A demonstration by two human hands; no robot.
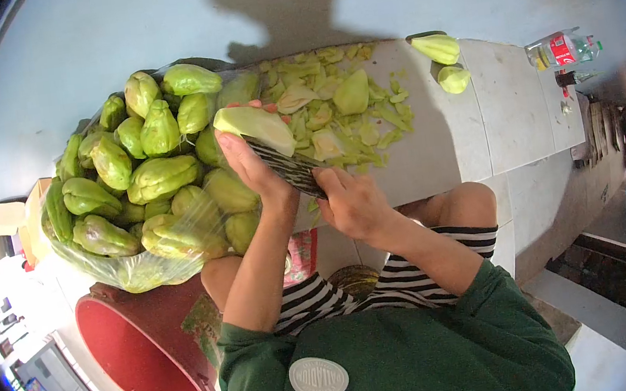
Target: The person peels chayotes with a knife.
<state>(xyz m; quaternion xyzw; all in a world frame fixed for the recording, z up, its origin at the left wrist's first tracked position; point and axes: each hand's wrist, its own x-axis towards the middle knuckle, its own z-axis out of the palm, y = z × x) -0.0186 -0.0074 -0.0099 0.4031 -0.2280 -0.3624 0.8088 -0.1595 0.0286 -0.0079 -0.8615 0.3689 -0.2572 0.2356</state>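
A pale, peeled chayote [256,128] lies in my left hand [253,165], with the fingers wrapped round it from behind and the thumb at its near side. My right hand [351,202] is closed on the end of a dark, striped knife [282,169], whose blade lies against the underside of the chayote. Behind my hands, green peelings [390,119] are spread over the tiled ledge [430,134], with a chayote [352,93] among them. On the left, a clear plastic bag [142,271] holds several green chayotes [162,179].
Two pale chayotes [436,49] rest on the ledge at the right, near the wall. Farther right lie a plastic bottle with a red label [562,50] and a dark bottle [574,77]. A red bin [141,357] stands at the lower left, below the bag.
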